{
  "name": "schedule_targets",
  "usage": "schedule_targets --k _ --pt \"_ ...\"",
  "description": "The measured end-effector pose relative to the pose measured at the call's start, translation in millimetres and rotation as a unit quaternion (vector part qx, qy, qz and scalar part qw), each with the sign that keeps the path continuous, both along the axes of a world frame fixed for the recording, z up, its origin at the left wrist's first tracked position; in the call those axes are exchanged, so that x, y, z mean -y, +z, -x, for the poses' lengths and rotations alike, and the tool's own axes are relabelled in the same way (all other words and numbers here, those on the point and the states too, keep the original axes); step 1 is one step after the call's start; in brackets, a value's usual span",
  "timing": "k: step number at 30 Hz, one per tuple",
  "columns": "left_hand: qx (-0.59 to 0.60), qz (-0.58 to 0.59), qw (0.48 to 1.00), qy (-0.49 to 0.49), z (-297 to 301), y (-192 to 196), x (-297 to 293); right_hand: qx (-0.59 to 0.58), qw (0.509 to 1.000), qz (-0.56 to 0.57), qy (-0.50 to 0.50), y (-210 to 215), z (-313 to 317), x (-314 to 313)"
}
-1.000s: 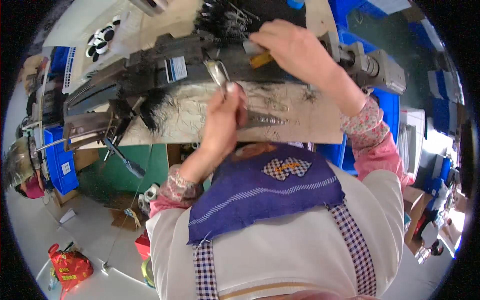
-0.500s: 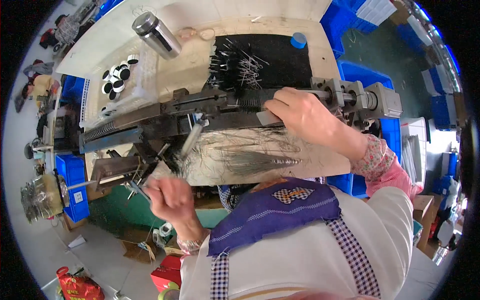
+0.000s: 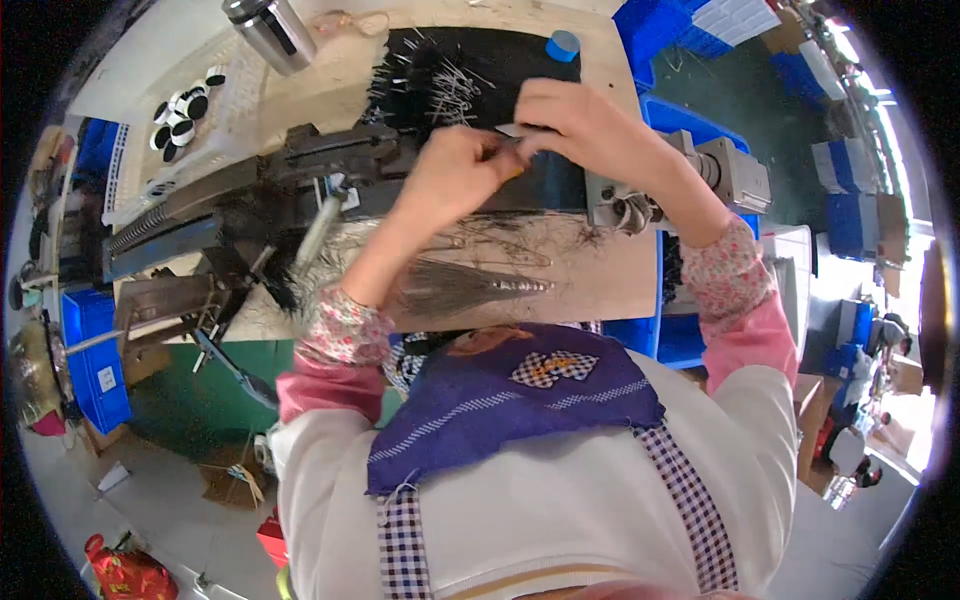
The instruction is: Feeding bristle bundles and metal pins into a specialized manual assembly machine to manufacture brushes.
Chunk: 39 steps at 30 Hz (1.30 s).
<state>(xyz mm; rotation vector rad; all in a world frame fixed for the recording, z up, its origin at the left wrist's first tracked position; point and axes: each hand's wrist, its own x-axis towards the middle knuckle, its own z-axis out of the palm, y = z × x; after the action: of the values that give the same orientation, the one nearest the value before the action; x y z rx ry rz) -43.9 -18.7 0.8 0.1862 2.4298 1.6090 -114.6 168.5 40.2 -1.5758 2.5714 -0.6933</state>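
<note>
- Head view: left hand (image 3: 455, 175) and right hand (image 3: 580, 125) meet over the dark machine (image 3: 330, 175), fingertips pinched on a small pale strip (image 3: 512, 131) between them.
- Risk, by judgement: the strip looks thin, so a loose pinch could drop it among the loose metal pins (image 3: 440, 80) on the black mat (image 3: 480, 60).
- Close by: a fanned pin bundle (image 3: 460, 285) on the wooden bench (image 3: 610, 280), a steel flask (image 3: 270, 30), black discs (image 3: 185, 105), a blue cap (image 3: 563, 45).
- Forearms hide the machine's middle.

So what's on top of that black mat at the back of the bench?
Thin metal pins lie scattered on the black mat, with a blue cap at its far edge. The left hand and right hand cover its near part.
</note>
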Motion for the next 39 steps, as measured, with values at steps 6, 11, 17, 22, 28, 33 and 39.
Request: schedule_targets --k 6,11,17,22,28,33,39 --pt "-0.06 0.222 0.967 -0.107 -15 39 21 0.056 0.993 0.043 0.093 6 -14 6" --pt "-0.082 0.216 0.972 -0.053 1 20 -7 -0.037 0.998 0.036 0.03 9 -10 0" --pt "-0.3 0.493 0.816 -0.021 -11 38 33 -0.129 0.98 0.143 0.052 -19 -1 42" --pt "-0.549 0.415 0.715 0.122 -35 37 67 -0.005 0.972 0.231 0.039 -9 -14 65" --pt "0.245 -0.6 0.733 0.206 -103 -37 27 0.037 0.989 0.142 0.0 -34 -7 83" --pt "0.249 -0.793 0.556 0.014 -78 28 67 0.041 0.99 0.138 -0.01 -33 -3 78" --pt "-0.101 -0.037 0.959 0.261 -80 -55 34 0.01 0.99 0.137 0.0 -36 -6 94"
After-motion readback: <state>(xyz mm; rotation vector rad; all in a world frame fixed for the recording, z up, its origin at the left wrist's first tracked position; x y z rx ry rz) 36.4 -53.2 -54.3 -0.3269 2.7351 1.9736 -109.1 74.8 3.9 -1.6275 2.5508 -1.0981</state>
